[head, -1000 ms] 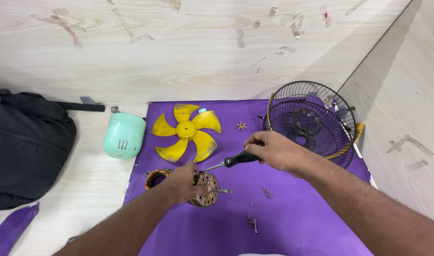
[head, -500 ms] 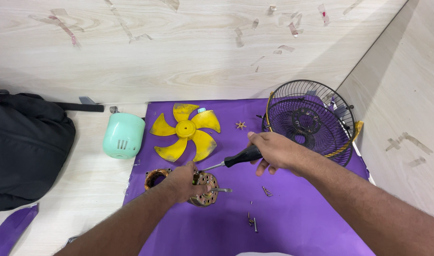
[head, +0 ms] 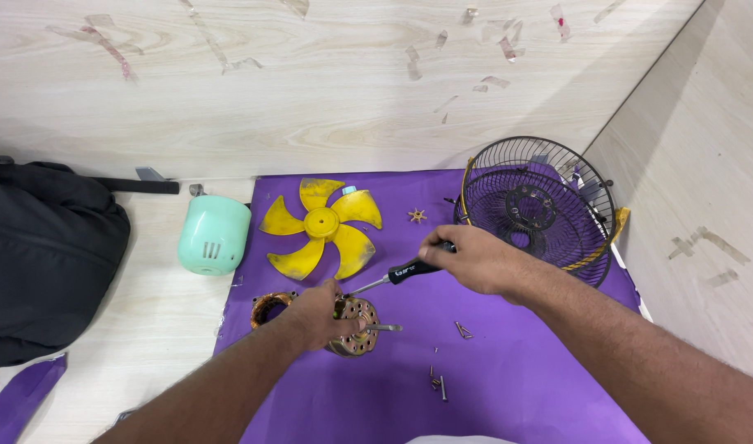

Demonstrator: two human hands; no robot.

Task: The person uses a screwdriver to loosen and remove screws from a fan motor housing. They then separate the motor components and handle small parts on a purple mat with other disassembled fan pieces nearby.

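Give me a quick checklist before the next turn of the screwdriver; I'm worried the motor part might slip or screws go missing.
1. Left hand steadying the round copper-wound metal motor part: ok, it grips it on the purple cloth mat.
2. Right hand on the black-handled screwdriver: ok, closed round the handle.
3. Screwdriver tip seated in a screw: cannot tell, the left hand hides the tip.
4. Loose metal screws kept on the mat: ok, though scattered in two spots.
5. Yellow plastic fan blade out of the way: ok, it lies apart, behind the motor part.
6. Black wire fan guard: ok, off to the right against the wall.
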